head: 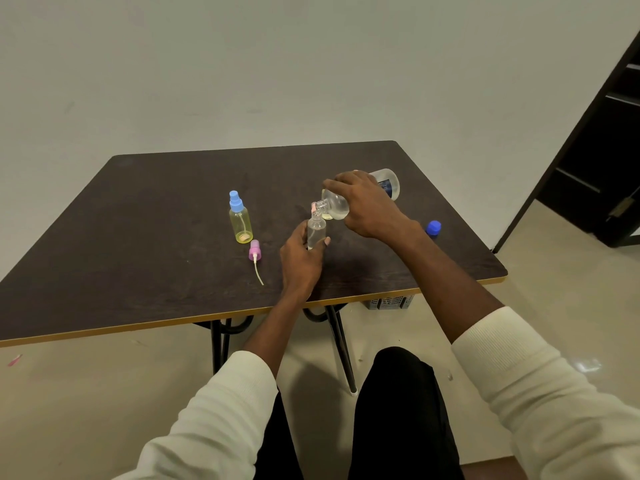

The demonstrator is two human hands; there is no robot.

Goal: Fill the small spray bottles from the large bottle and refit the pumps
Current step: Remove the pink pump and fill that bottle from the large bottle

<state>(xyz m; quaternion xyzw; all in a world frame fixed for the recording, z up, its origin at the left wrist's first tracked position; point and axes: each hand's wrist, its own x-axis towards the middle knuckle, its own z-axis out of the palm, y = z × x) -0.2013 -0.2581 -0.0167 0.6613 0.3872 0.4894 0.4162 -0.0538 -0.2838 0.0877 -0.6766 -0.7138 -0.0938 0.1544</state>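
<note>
My right hand (367, 206) grips the large clear bottle (334, 204), tipped on its side with its open neck down over the mouth of a small clear spray bottle (316, 233). My left hand (301, 261) holds that small bottle upright on the dark table (156, 237); it has no pump on. A pink pump (255, 250) with its white dip tube lies on the table left of my left hand. Further left, a yellow small spray bottle (240, 221) stands upright with its blue pump fitted. The large bottle's blue cap (433, 227) sits on the table to the right.
The table's near edge has a yellow trim and runs just below my left wrist. A grey perforated basket (389, 302) shows under the table's right side. A dark door frame (588, 161) stands at the far right.
</note>
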